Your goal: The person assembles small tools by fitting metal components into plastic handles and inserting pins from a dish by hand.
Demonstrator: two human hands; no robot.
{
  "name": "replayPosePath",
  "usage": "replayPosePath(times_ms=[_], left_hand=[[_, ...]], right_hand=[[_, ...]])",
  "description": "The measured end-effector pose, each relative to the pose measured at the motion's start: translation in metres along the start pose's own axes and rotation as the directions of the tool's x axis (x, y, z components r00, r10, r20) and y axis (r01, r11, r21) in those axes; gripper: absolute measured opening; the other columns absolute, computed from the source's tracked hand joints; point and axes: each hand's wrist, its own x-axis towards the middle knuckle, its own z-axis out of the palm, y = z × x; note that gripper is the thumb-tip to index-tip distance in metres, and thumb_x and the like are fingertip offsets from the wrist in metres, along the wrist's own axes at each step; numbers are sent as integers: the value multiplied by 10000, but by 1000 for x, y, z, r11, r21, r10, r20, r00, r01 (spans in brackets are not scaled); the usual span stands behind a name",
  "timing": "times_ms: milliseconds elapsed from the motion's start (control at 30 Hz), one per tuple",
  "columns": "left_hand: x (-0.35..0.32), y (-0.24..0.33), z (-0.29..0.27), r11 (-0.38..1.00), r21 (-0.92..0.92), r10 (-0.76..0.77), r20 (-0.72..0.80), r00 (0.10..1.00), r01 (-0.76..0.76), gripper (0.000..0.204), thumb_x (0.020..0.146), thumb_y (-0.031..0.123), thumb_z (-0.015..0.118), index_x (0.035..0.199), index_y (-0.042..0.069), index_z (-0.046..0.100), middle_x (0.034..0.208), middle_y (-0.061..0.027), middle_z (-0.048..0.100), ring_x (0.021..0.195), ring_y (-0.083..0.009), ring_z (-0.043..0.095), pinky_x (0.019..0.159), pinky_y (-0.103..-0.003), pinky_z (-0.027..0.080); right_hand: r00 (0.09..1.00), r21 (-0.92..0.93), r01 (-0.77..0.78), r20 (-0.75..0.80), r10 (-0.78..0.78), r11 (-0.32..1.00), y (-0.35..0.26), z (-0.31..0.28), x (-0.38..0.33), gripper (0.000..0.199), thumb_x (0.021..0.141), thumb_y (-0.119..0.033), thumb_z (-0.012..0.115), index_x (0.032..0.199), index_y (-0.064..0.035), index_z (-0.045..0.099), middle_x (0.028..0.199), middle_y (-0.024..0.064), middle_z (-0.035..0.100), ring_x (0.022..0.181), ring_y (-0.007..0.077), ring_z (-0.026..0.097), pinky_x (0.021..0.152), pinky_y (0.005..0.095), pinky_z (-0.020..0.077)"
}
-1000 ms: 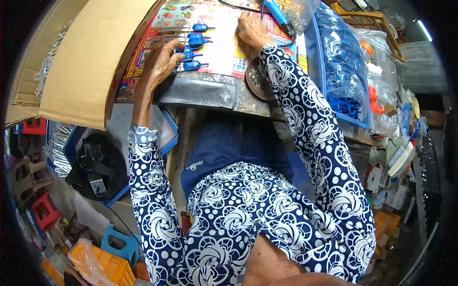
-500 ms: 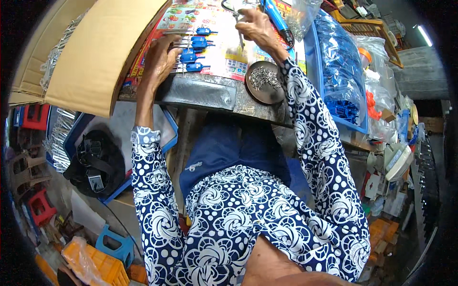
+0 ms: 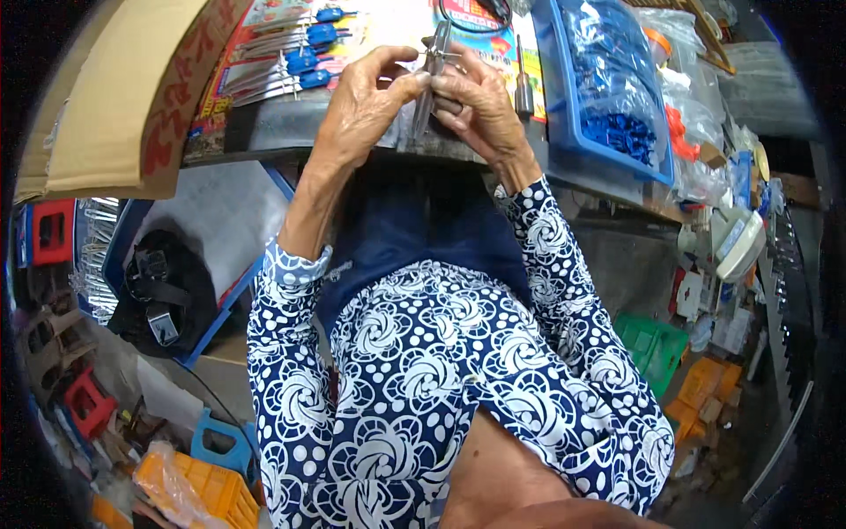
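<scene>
My left hand [image 3: 363,104] and my right hand [image 3: 483,99] meet over the front part of the workbench. Between their fingertips they pinch a narrow, shiny metal piece [image 3: 438,42], held lengthwise away from me. A thin pin-like bit crosses it near the fingers; its exact form is too small to tell. Left of my hands lies a row of long metal pieces with blue plastic fittings [image 3: 310,60], side by side on a colourful printed sheet [image 3: 370,26]. A tool with a thin shaft and grey handle [image 3: 523,93] lies just right of my right hand.
At the right stands a blue bin [image 3: 555,115] with bagged blue plastic parts [image 3: 617,132]. A cardboard box [image 3: 106,97] borders the bench's left. A black cable [image 3: 489,16] loops at the far side. Below left, a black bag [image 3: 167,291] lies in a blue-rimmed tray [image 3: 211,339].
My left hand has left the blue-fitted pieces and moved right; my right hand has come nearer to me. Both now pinch the metal piece. The dish of small metal parts is no longer visible.
</scene>
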Motion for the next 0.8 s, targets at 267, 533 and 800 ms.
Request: replayPosePath(times_ms=[267,533,800], left_hand=[[-8,-15,48,995,-82,-54,-5,999,53,387,736,170,615,1053,-28,514,856,-92,571,749,-143,541,660,-261,458],[-5,-14,69,999,45,19,-44,999,-17,355,716,96,604,1040,-39,555,908,-136,622,808,-157,586,678,-265,473],[-1,-10,107,998,-10,-55,-50,997,55,348,732,37,614,1066,-43,559,912,-108,616,847,-144,583,753,-259,455]], right_hand=[[968,-118,153,-180,-173,981,18,-13,-38,481,794,-8,532,1211,51,300,842,99,532,528,79,458,406,195,394],[936,-314,178,-240,-259,933,14,-22,-54,497,800,-41,569,1226,11,316,980,136,549,565,99,513,447,208,452],[958,-295,35,-263,-116,955,-24,-48,-82,480,777,23,529,1210,25,323,864,115,553,550,111,532,450,218,469]])
